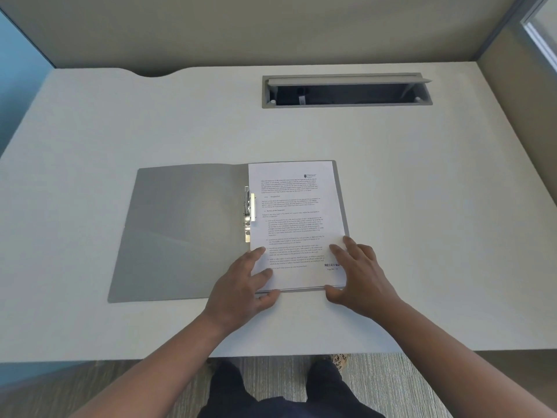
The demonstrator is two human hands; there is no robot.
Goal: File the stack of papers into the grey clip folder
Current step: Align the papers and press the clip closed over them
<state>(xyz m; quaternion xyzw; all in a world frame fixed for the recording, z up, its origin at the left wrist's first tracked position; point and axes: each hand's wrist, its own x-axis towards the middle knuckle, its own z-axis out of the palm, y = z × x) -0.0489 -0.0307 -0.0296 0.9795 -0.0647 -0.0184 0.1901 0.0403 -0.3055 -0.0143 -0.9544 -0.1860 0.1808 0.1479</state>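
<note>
On the right-hand leaf of the open grey clip folder [187, 230], the stack of papers [291, 218] lies flat, its printed top sheet facing up and its left edge just beside the metal clip [249, 210] at the spine. We judge that we are at the seating step: the sheets are in the folder and roughly square to it, though whether the clip bites on them we cannot tell; it looks to lie along the margin, touching or just overlapping the paper's edge.

Our left hand [241, 285] rests at the lower left corner of the stack, fingers spread and loose, tips pressing the page, thumb hooked under the near edge. Our right hand [358, 276] mirrors it at the lower right corner, fingers splayed on the sheet, thumb at the bottom edge. Neither hand closes around anything.

Next, we reckon, the stack needs nudging tight against the spine and the clip pressing down over it, one hand steadying the paper.

The paper is thin, matte white and crisp-edged; the folder is smooth grey card or plastic with a faint diagonal crease on its left leaf. The clip is bright, narrow metal. Beneath lies a pale, lightly textured desk [120, 122] with a grey cable hatch [346, 91], lid ajar.
</note>
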